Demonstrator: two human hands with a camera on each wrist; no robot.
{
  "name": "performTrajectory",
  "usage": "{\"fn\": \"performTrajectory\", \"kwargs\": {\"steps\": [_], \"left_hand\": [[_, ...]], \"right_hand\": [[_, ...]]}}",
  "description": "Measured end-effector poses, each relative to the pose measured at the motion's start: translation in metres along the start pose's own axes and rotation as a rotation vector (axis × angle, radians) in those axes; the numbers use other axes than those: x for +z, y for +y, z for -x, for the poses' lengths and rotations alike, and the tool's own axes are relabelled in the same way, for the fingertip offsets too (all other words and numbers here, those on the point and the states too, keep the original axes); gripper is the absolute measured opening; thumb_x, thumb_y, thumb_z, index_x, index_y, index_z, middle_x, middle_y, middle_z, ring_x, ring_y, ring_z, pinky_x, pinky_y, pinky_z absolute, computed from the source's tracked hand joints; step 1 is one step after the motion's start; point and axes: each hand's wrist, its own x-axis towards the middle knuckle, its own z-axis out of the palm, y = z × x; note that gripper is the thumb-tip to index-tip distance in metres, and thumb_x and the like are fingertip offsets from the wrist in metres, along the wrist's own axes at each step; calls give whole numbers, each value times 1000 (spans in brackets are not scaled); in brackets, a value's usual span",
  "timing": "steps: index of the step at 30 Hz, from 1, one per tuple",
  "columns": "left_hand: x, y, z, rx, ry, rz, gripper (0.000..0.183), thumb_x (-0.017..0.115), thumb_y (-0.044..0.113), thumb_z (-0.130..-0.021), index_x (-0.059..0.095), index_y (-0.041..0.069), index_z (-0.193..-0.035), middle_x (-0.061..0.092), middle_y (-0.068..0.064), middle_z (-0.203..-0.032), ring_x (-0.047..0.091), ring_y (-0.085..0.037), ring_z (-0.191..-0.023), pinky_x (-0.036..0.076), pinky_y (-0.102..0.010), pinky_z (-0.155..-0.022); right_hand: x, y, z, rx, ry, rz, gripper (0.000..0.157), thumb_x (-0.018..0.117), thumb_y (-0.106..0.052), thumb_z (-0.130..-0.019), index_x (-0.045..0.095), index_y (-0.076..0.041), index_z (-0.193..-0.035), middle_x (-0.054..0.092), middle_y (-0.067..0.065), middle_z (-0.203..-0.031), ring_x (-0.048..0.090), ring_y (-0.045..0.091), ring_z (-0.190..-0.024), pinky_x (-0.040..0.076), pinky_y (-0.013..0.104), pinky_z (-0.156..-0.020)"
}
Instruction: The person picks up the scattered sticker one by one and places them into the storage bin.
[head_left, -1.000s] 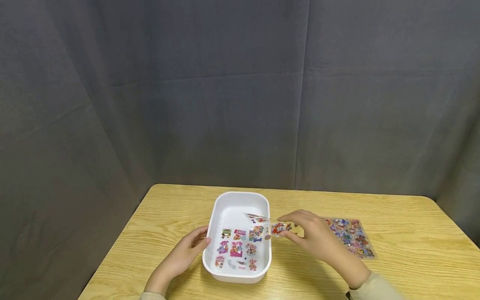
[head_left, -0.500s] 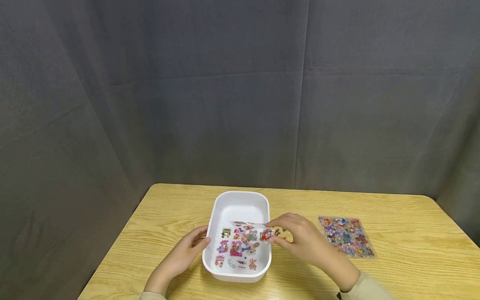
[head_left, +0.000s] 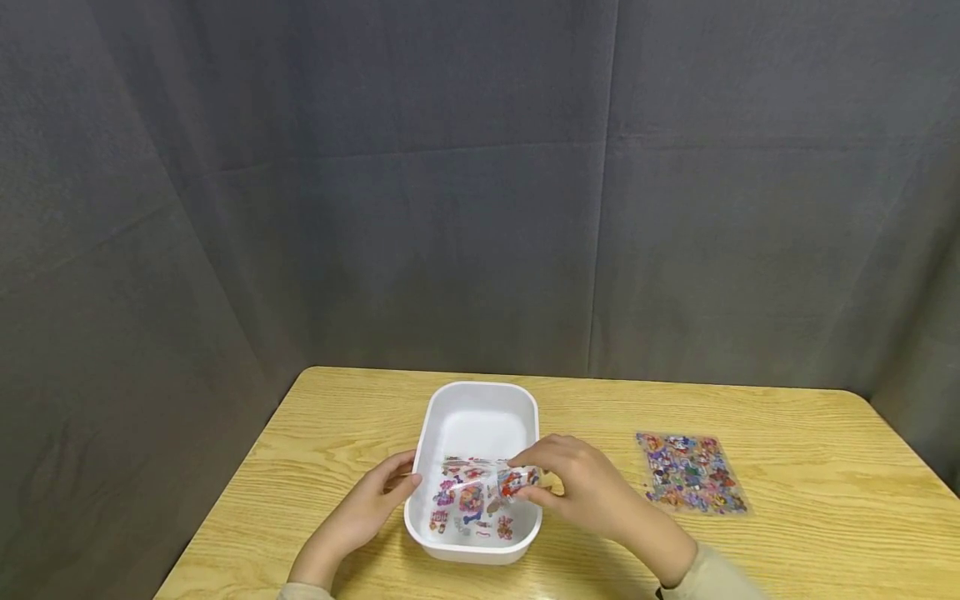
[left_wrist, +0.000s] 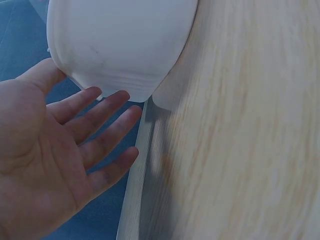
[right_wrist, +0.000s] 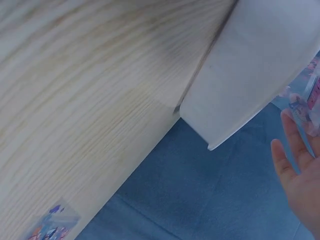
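A white plastic bin [head_left: 480, 429] stands on the table, printed clear sticker sheets [head_left: 439, 522] inside its near half. My left hand [head_left: 363, 508] is at the bin's left side, thumb against the rim. In the left wrist view that hand [left_wrist: 60, 145] has its fingers extended beside the bin's outer wall. Over the bin's right rim, my right hand [head_left: 581, 487] pinches a clear sticker sheet [head_left: 513, 481] with colourful cartoon prints between thumb and fingers. The right wrist view catches this hand [right_wrist: 305, 185] at its edge, partly cut off, with the sheet [right_wrist: 300, 102] above it.
Another colourful sticker packet [head_left: 693, 473] lies flat on the wooden table [head_left: 817, 475], right of the bin. A dark grey curtain [head_left: 465, 208] hangs behind the table's far edge and along its left side.
My right hand has moved left with its sticker sheet, from right of the bin to over it, and the sheet has come lower. My left hand and the bin stay in place.
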Motion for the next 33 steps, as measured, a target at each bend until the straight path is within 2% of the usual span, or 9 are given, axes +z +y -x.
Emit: {"fn": "performTrajectory", "kwargs": {"steps": [3,10,18,24,33], "left_hand": [[0,0,0,2,-2,2,48,56,25,-103,48,0,-143,61,-15,-130,58,-32,-115,44,-54,-102],[-1,0,-1,8,-3,-1,47,56,24,-103,48,0,-143,60,-16,-131,58,-33,-115,44,-55,-102],[0,-3,-1,16,1,-2,48,57,25,-102,48,0,-143,61,-14,-129,59,-30,-114,44,-54,-102],[-1,-3,-1,4,1,-3,48,56,25,-103,48,0,-143,61,-14,-130,59,-30,-114,44,-54,-102],[-1,-1,0,-8,-6,-13,49,56,27,-103,48,0,-143,61,-13,-130,58,-30,-114,44,-54,-102]], "right_hand": [[2,-4,-1,-1,-24,8,31,80,-31,-84,73,-18,-112,71,-10,-106,65,12,-100,56,35,-84],[8,-11,-3,39,-49,37,34,80,-34,-83,74,-17,-112,71,-7,-104,64,10,-94,55,30,-78],[15,-14,-3,103,-133,55,32,79,-35,-85,74,-18,-111,71,-7,-103,64,11,-97,54,34,-85],[18,-15,-4,155,-144,76,35,79,-35,-84,74,-16,-113,71,-6,-105,63,12,-98,54,36,-88],[22,-18,-6,123,-142,130,36,80,-39,-82,74,-18,-111,71,-7,-104,62,15,-103,49,37,-95]]}}
